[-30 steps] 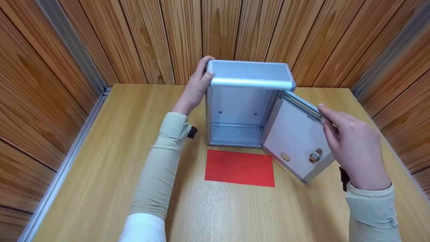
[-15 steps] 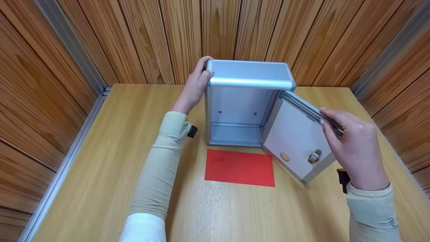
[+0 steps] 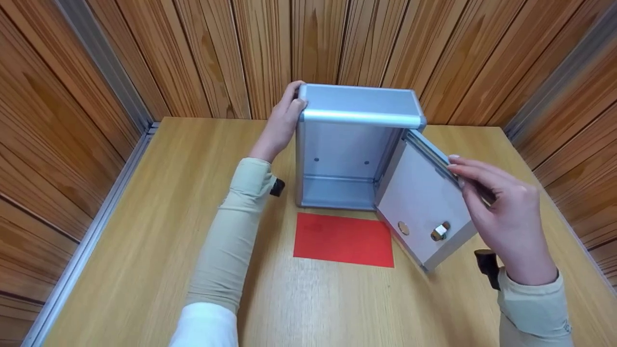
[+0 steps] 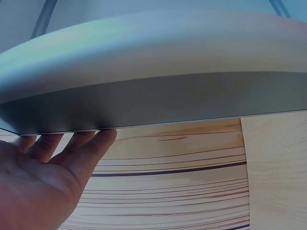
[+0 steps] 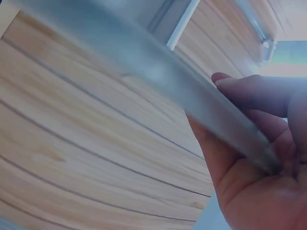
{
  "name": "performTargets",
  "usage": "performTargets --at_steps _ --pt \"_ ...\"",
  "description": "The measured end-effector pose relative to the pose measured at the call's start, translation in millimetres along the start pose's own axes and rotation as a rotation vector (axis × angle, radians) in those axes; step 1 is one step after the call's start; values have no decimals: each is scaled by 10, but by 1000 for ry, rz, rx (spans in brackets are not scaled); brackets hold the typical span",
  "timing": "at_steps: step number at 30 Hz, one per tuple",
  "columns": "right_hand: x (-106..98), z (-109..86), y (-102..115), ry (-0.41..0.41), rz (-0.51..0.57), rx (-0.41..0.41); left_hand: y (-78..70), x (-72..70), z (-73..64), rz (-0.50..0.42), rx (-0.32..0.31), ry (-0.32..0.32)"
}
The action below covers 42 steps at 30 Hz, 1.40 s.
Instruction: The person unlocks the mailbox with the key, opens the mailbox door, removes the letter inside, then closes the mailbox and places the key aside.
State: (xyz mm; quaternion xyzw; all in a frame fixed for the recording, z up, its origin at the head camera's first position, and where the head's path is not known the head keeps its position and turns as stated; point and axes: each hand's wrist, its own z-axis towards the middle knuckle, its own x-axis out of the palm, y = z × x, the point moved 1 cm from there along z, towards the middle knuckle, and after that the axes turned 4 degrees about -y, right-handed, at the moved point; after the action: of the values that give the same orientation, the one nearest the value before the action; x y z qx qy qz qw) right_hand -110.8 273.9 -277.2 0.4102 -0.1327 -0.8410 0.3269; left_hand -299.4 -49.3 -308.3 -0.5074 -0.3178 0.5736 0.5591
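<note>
An upright silver metal box [image 3: 359, 100] stands toward the back of the table with its front uncovered. Its bare back wall has two small dark holes. On the box's right side, the hinged door [image 3: 419, 193] hangs swung out, showing a white inner face with a lock [image 3: 440, 231] and a round disc [image 3: 403, 228]. My left hand [image 3: 282, 123] grips the box's upper left corner, thumb at the front edge and fingers behind; in the left wrist view those fingers [image 4: 96, 141] touch its rear edge. My right hand [image 3: 506, 212] holds the door's free upper edge between thumb and fingers.
A flat red rectangular sheet [image 3: 343, 239] lies on the wooden table [image 3: 328, 303] just in front of the box. Wood-plank walls [image 3: 313, 38] rise at the back and both sides, with metal framing [image 3: 91, 231] along the left.
The door has swung slightly inward, its lower free corner moving left and toward me. My right hand has gone with it. The left hand, box and red sheet stay put.
</note>
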Motion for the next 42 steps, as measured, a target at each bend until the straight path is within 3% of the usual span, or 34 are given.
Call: performTargets --at_steps 5,7,10,16,19,31,36,42 --pt "38 -43 67 4 20 -28 -241 1 -138 13 -32 9" --pt "55 -62 89 6 24 -44 -251 5 -145 13 -31 9" --pt "91 -99 111 3 30 -65 -214 7 -130 14 -30 12" --pt "171 -163 127 -37 75 -103 36 20 12 7 -16 17" --pt "209 -184 142 -34 98 -130 93 20 42 4 -6 10" --pt "375 -170 205 135 94 -276 76 11 40 8 -6 -7" --pt "486 -114 197 159 122 -340 84 14 47 13 4 -9" --pt "700 -22 218 118 179 -437 95 12 42 14 14 -16"
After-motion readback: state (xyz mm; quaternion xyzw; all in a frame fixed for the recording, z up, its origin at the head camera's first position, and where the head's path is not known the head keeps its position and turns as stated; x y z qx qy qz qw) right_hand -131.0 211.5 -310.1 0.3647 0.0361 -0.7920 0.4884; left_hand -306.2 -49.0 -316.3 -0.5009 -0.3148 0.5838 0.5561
